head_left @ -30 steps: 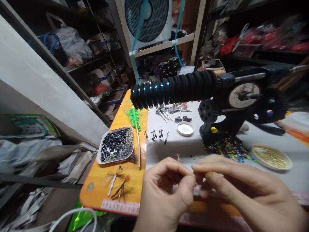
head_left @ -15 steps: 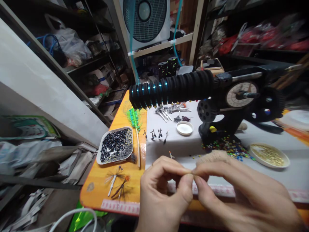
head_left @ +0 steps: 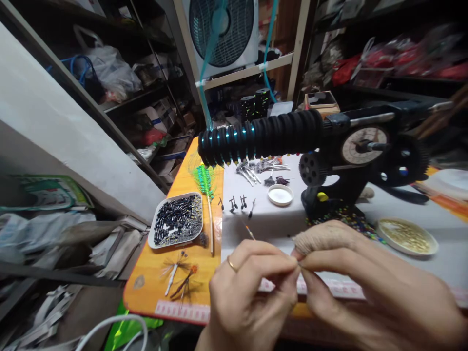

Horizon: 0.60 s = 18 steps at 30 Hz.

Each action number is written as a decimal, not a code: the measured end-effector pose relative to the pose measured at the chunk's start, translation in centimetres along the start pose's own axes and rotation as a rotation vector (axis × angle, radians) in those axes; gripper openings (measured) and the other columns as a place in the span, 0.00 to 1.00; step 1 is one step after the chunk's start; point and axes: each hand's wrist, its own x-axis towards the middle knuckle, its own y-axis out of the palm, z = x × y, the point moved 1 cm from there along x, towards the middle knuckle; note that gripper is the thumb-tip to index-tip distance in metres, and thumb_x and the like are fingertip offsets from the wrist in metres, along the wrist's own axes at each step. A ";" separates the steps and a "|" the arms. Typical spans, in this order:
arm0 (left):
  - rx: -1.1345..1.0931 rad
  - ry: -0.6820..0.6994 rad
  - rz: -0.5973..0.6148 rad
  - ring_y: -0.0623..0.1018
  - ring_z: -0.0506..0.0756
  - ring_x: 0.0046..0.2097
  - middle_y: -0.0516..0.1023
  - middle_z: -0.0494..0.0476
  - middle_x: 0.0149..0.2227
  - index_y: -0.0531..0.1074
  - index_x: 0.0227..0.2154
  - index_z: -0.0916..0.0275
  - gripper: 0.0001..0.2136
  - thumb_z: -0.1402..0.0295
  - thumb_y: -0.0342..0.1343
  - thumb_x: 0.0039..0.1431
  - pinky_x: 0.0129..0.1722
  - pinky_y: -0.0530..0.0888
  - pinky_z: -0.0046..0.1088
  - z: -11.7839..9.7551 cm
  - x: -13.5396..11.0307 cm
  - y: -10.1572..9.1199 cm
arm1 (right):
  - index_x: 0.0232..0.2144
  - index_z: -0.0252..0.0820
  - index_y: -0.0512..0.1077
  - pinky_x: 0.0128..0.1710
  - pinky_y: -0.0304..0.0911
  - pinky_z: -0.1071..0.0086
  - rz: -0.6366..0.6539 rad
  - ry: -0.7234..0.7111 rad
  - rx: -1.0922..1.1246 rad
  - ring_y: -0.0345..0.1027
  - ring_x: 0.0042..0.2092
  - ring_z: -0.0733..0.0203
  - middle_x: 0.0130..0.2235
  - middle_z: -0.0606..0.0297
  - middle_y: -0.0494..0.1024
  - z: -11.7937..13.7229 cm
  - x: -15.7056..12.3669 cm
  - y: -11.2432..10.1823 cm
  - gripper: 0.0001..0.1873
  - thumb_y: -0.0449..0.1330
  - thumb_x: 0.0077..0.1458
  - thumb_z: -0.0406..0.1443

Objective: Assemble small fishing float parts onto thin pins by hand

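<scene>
Both hands meet low over the near table edge (head_left: 190, 310). The left hand (head_left: 252, 292) is closed in a pinch; a thin pin (head_left: 250, 232) with an orange tip sticks up from behind its fingers. The right hand (head_left: 365, 287) is also pinched, thumb and forefinger tip to tip against the left's. What lies between the fingertips is too small to make out.

On the table behind: a ribbed black roller (head_left: 259, 136) on a geared stand (head_left: 351, 170), loose coloured beads (head_left: 358, 222) at its foot, a tray (head_left: 178, 225) of dark tubes, a white cap (head_left: 280, 194), a dish (head_left: 407, 236) of gold pieces.

Judgement: fine work of this kind goes best with the wrists steady, the pinch light and the join kept in clear sight, well short of the beads.
</scene>
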 end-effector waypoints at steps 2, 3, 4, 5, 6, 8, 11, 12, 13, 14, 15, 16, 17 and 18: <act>0.099 0.145 0.077 0.87 0.54 0.36 0.90 0.59 0.38 0.84 0.45 0.61 0.13 0.83 0.69 0.63 0.39 0.83 0.23 0.2 0.0 -0.6 | 0.41 0.48 0.72 0.44 0.74 0.80 -0.014 0.076 0.041 0.81 0.41 0.70 0.40 0.70 0.82 0.1 0.8 -0.2 0.10 0.60 0.68 0.26; 0.136 0.177 0.125 0.88 0.55 0.37 0.91 0.60 0.39 0.84 0.47 0.61 0.13 0.83 0.68 0.64 0.41 0.83 0.26 0.2 0.0 -0.9 | 0.40 0.48 0.72 0.43 0.73 0.82 -0.004 0.090 0.052 0.81 0.41 0.71 0.39 0.71 0.81 0.2 1.0 -0.3 0.10 0.59 0.68 0.26; 0.171 0.198 0.177 0.88 0.57 0.37 0.91 0.61 0.40 0.83 0.49 0.61 0.13 0.82 0.67 0.65 0.42 0.84 0.28 0.2 0.0 -1.3 | 0.39 0.49 0.72 0.43 0.73 0.82 0.006 0.088 0.053 0.81 0.41 0.72 0.39 0.72 0.81 0.3 1.2 -0.3 0.10 0.58 0.68 0.27; 0.211 0.218 0.217 0.88 0.58 0.37 0.92 0.61 0.40 0.83 0.51 0.61 0.13 0.81 0.66 0.67 0.42 0.84 0.30 0.2 0.1 -1.5 | 0.39 0.49 0.72 0.42 0.73 0.83 0.017 0.079 0.052 0.81 0.41 0.72 0.39 0.72 0.81 0.3 1.4 -0.3 0.10 0.58 0.68 0.27; 0.256 0.244 0.244 0.88 0.59 0.36 0.92 0.61 0.40 0.82 0.52 0.60 0.13 0.79 0.64 0.69 0.41 0.83 0.32 0.1 0.2 -1.8 | 0.39 0.49 0.72 0.42 0.73 0.83 0.028 0.074 0.051 0.81 0.40 0.72 0.39 0.72 0.81 0.2 1.4 -0.3 0.10 0.58 0.68 0.27; 0.334 0.290 0.269 0.87 0.60 0.34 0.92 0.61 0.38 0.81 0.52 0.60 0.12 0.77 0.63 0.70 0.39 0.83 0.34 -0.2 0.5 -1.8 | 0.40 0.49 0.72 0.42 0.74 0.82 0.054 0.052 0.040 0.81 0.41 0.70 0.39 0.72 0.81 0.0 1.4 -0.2 0.10 0.58 0.69 0.27; 0.326 0.230 0.198 0.84 0.57 0.29 0.89 0.59 0.31 0.81 0.41 0.62 0.07 0.80 0.65 0.64 0.33 0.81 0.29 -0.5 0.9 -1.1 | 0.46 0.48 0.73 0.47 0.78 0.75 0.083 -0.056 -0.044 0.81 0.45 0.62 0.42 0.65 0.82 -0.4 1.0 0.0 0.09 0.59 0.70 0.27; 0.288 0.154 0.150 0.83 0.55 0.28 0.87 0.56 0.29 0.80 0.36 0.61 0.08 0.82 0.65 0.61 0.31 0.80 0.27 -0.5 1.0 -0.7 | 0.48 0.47 0.72 0.48 0.79 0.71 0.072 -0.094 -0.084 0.81 0.47 0.58 0.44 0.62 0.82 -0.5 0.8 0.1 0.10 0.59 0.70 0.27; 0.232 0.052 0.098 0.81 0.53 0.27 0.84 0.54 0.28 0.79 0.32 0.60 0.09 0.83 0.64 0.58 0.30 0.79 0.24 -0.5 1.1 -0.4 | 0.50 0.47 0.72 0.48 0.79 0.68 0.060 -0.110 -0.113 0.80 0.48 0.55 0.46 0.59 0.82 -0.6 0.7 0.2 0.12 0.58 0.71 0.26; 0.157 -0.070 0.052 0.80 0.51 0.27 0.82 0.52 0.27 0.78 0.30 0.59 0.10 0.83 0.63 0.56 0.30 0.78 0.23 -0.4 1.0 0.0 | 0.51 0.47 0.71 0.48 0.80 0.66 0.050 -0.115 -0.130 0.80 0.49 0.53 0.47 0.57 0.82 -0.7 0.6 0.4 0.12 0.57 0.71 0.26; 0.066 -0.210 0.015 0.79 0.51 0.28 0.81 0.50 0.27 0.78 0.28 0.59 0.10 0.83 0.62 0.55 0.29 0.76 0.22 -0.3 0.8 0.3 | 0.52 0.47 0.71 0.47 0.80 0.65 0.042 -0.112 -0.138 0.80 0.49 0.51 0.48 0.56 0.82 -0.7 0.6 0.5 0.12 0.57 0.72 0.27; -0.043 -0.357 -0.010 0.78 0.50 0.28 0.80 0.49 0.28 0.78 0.28 0.58 0.10 0.82 0.61 0.55 0.29 0.74 0.21 -0.1 0.6 0.6 | 0.52 0.47 0.71 0.47 0.80 0.65 0.036 -0.109 -0.143 0.81 0.49 0.51 0.48 0.56 0.82 -0.8 0.6 0.6 0.12 0.57 0.72 0.27; -0.164 -0.499 -0.025 0.77 0.50 0.29 0.80 0.49 0.29 0.79 0.29 0.58 0.10 0.82 0.62 0.55 0.28 0.72 0.21 0.1 0.3 0.8 | 0.52 0.47 0.71 0.47 0.80 0.65 0.032 -0.110 -0.146 0.81 0.49 0.52 0.48 0.56 0.82 -0.8 0.7 0.7 0.12 0.57 0.72 0.28; -0.298 -0.612 -0.029 0.76 0.49 0.29 0.80 0.48 0.29 0.80 0.30 0.58 0.09 0.81 0.63 0.56 0.28 0.70 0.20 0.3 0.0 1.0 | 0.51 0.47 0.70 0.48 0.80 0.67 0.025 -0.105 -0.148 0.82 0.49 0.53 0.47 0.57 0.82 -0.8 0.9 0.8 0.10 0.57 0.72 0.29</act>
